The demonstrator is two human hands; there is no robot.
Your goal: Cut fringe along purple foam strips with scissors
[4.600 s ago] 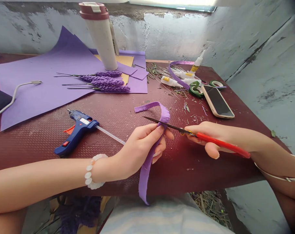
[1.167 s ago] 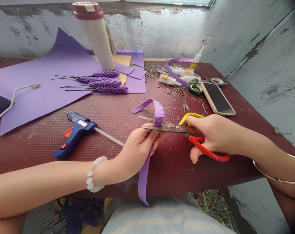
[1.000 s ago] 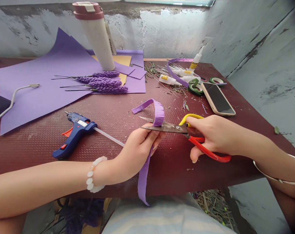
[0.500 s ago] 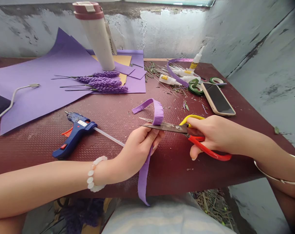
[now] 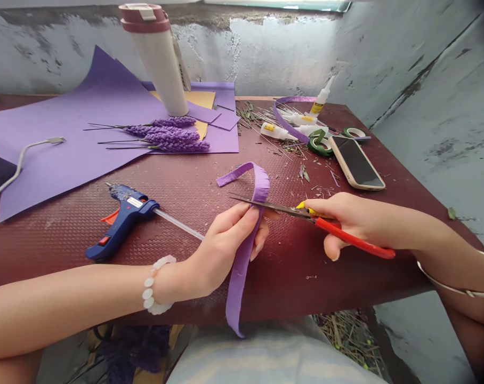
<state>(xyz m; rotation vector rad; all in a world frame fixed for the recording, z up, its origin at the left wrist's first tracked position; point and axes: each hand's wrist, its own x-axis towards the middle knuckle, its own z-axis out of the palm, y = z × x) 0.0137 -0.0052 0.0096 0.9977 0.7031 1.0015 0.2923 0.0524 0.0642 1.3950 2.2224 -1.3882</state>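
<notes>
My left hand (image 5: 230,248) is shut on a long strip of purple crepe paper (image 5: 242,261), which hangs down past the table edge and loops up over my fingers. Its upper part has a finely snipped fringe along one edge. My right hand (image 5: 354,221) grips a pair of scissors (image 5: 317,216) with red and yellow handles. Their nearly closed steel blades point left and lie across the strip, just above my left fingers.
A blue hot glue gun (image 5: 124,216) lies left of my left hand on the maroon mat (image 5: 46,242). Further back are purple paper sheets (image 5: 66,165), paper lavender stems (image 5: 174,137), a white tumbler (image 5: 158,61), glue tubes (image 5: 277,132), green tape rolls (image 5: 320,145) and a phone (image 5: 356,162).
The scissor handles have closed together and the blades have swung onto the strip. My left hand has turned, showing more of the strip between my fingers.
</notes>
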